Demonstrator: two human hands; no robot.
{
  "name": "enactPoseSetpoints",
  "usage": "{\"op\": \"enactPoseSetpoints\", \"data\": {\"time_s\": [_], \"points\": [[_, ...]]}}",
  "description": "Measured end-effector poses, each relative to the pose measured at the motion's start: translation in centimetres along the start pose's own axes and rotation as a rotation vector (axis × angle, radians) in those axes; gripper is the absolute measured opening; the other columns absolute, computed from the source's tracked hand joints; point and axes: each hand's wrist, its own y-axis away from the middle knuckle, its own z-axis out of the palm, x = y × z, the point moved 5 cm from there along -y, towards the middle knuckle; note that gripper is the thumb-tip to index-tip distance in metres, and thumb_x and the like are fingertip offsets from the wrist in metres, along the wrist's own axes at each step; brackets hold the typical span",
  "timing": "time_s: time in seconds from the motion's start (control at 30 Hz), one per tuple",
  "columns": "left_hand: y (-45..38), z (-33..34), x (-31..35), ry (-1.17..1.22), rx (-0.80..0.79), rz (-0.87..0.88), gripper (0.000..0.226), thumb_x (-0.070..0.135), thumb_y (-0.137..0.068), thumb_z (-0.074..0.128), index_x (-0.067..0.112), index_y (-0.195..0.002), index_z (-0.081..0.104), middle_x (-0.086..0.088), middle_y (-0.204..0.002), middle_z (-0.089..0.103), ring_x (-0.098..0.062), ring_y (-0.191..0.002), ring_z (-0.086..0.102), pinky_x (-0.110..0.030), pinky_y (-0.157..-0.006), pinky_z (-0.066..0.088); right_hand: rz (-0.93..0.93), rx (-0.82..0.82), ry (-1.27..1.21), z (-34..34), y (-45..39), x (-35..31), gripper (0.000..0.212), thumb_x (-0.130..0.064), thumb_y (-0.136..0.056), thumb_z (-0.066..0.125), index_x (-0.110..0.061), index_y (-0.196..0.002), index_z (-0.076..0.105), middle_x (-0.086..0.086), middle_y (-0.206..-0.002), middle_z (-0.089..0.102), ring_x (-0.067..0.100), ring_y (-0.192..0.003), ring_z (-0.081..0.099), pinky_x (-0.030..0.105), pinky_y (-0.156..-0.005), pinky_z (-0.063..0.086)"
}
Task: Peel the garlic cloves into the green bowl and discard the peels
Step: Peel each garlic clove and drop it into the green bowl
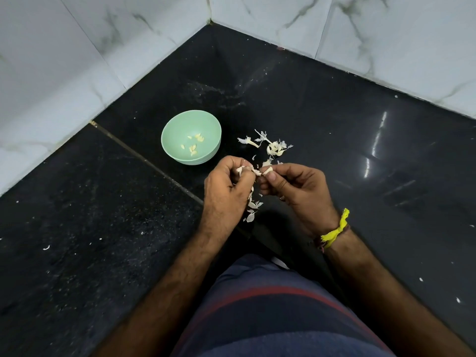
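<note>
1. The left hand [228, 186] and right hand [296, 188] meet above the dark tabletop [103, 228], their fingers [270, 180] curled narrow and pinching a garlic clove [257, 171] between them.
2. The green bowl [191, 137] stands just beyond the left hand, with peeled cloves [193, 146] inside.
3. Unpeeled garlic and skins [274, 148] lie right of the bowl.
4. Loose peels [252, 208] lie below the hands.

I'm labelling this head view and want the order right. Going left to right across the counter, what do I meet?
Green bowl → left hand → right hand → yellow wristband. The garlic pile lies behind the hands, so I leave it out.
</note>
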Motion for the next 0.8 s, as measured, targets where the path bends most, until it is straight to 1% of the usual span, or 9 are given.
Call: {"op": "enactPoseSetpoints", "data": {"time_s": [0.07,0.2,0.27,0.3,0.37,0.43,0.5,0.67,0.8], "points": [[-0.10,-0.08,-0.21,-0.010,0.016,0.002,0.019,0.035,-0.086,0.059,0.018,-0.089,0.067,-0.014,-0.079,0.067,-0.038,-0.075,0.064,-0.053,-0.070,0.056,0.037,-0.004,-0.060,-0.02,-0.06,0.22,0.021,-0.009,-0.082,0.066,0.002,-0.100,0.071,0.016,-0.083,0.072,0.025,-0.075,0.066,0.032,-0.074,0.058],[0.10,0.25,-0.48,0.015,-0.003,0.018,0.015,0.031,-0.088,0.061,0.018,-0.090,0.069,-0.019,-0.080,0.067,-0.045,-0.074,0.062,-0.055,-0.067,0.056,0.101,-0.020,-0.126,-0.01,-0.02,0.51,0.024,-0.009,-0.081,0.066,0.003,-0.101,0.071,0.019,-0.086,0.072,0.025,-0.077,0.067,0.030,-0.075,0.058],[0.25,0.38,-0.38,0.050,-0.025,0.027,0.014,0.030,-0.090,0.062,0.018,-0.090,0.069,-0.021,-0.080,0.066,-0.040,-0.068,0.062,-0.052,-0.066,0.058,0.114,-0.018,-0.147,-0.01,0.01,0.54,0.022,-0.008,-0.080,0.067,0.003,-0.099,0.072,0.019,-0.086,0.072,0.026,-0.076,0.067,0.031,-0.074,0.058],[0.35,0.42,-0.20,0.070,-0.035,0.035,0.014,0.029,-0.091,0.063,0.017,-0.090,0.069,-0.019,-0.078,0.066,-0.031,-0.065,0.062,-0.046,-0.064,0.058,0.117,-0.017,-0.155,0.00,0.03,0.51,0.022,-0.007,-0.080,0.067,0.003,-0.099,0.072,0.019,-0.085,0.072,0.026,-0.075,0.067,0.031,-0.074,0.059],[0.55,0.55,0.13,0.123,-0.065,0.049,0.013,0.023,-0.093,0.069,0.010,-0.093,0.070,-0.007,-0.074,0.068,-0.015,-0.068,0.065,-0.034,-0.066,0.057,0.121,-0.016,-0.164,-0.02,0.02,0.44,0.021,-0.008,-0.080,0.068,0.001,-0.098,0.073,0.019,-0.086,0.072,0.026,-0.074,0.066,0.034,-0.075,0.058],[0.67,0.65,0.06,0.166,-0.082,0.045,0.010,0.010,-0.091,0.075,0.003,-0.094,0.069,0.004,-0.074,0.070,-0.010,-0.069,0.068,-0.027,-0.068,0.058,0.120,-0.015,-0.160,-0.18,0.01,0.40,0.019,-0.009,-0.079,0.068,-0.003,-0.095,0.075,0.019,-0.089,0.073,0.027,-0.076,0.066,0.035,-0.077,0.057],[0.67,0.49,-0.13,0.174,-0.058,0.057,0.008,0.002,-0.089,0.074,0.000,-0.093,0.069,0.008,-0.074,0.071,-0.005,-0.070,0.069,-0.020,-0.068,0.056,0.127,-0.015,-0.162,-0.22,0.03,0.40,0.022,-0.009,-0.081,0.067,0.000,-0.099,0.073,0.019,-0.088,0.073,0.026,-0.077,0.067,0.034,-0.077,0.057],[0.65,-0.11,-0.03,0.198,0.051,0.079,0.008,-0.004,-0.085,0.076,0.000,-0.088,0.070,0.004,-0.078,0.074,-0.004,-0.070,0.069,-0.017,-0.067,0.053,0.141,-0.013,-0.171,-0.01,0.08,0.47,0.028,-0.006,-0.082,0.063,0.009,-0.106,0.067,0.018,-0.087,0.071,0.024,-0.077,0.067,0.030,-0.076,0.058],[0.75,-0.02,0.18,0.229,0.003,0.085,0.016,-0.003,-0.086,0.075,0.003,-0.101,0.071,-0.009,-0.086,0.076,-0.017,-0.077,0.071,-0.029,-0.074,0.060,0.136,0.026,-0.158,-0.42,0.02,0.51,0.024,-0.005,-0.078,0.070,0.006,-0.100,0.071,0.019,-0.085,0.072,0.026,-0.073,0.067,0.032,-0.071,0.059]]}}
